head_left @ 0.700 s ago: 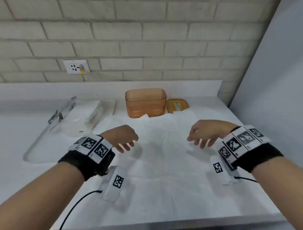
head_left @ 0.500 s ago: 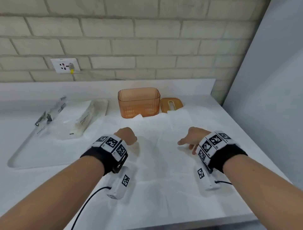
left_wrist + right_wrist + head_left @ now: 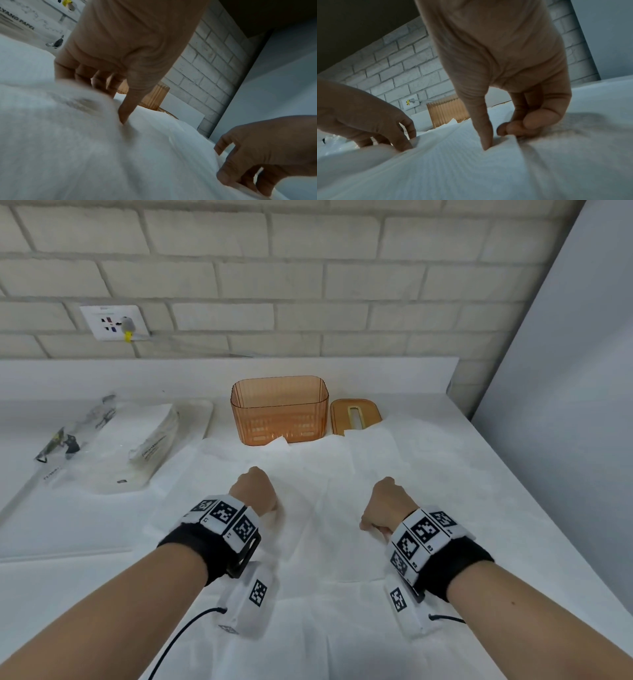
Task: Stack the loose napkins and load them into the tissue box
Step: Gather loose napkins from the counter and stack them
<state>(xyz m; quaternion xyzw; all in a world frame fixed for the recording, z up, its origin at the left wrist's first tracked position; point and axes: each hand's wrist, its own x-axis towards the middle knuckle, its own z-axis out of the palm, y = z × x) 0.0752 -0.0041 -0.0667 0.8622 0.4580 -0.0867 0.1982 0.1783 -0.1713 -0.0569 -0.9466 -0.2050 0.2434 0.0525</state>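
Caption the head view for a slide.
Both hands, left and right, pinch napkins spread before the open orange tissue box, lid beside it.

At ten o'clock, the clear plastic wrapper (image 3: 20, 25) reads "…YANG PAPEL"; the wristbands (image 3: 224, 513) carry coded squares, their tiny numbers unreadable.

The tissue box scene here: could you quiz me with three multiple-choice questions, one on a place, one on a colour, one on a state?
1. Where does the lid lie?
A. on the box
B. beside the box, on its right
C. in a hand

2. What colour is the tissue box?
A. blue
B. see-through orange
C. black

3. What is inside the box?
A. nothing
B. a full stack
C. a bottle

Answers:
1. B, it lies flat on the counter.
2. B, its ribbed walls show amber.
3. A, the napkins are still spread under the left hand and right hand.
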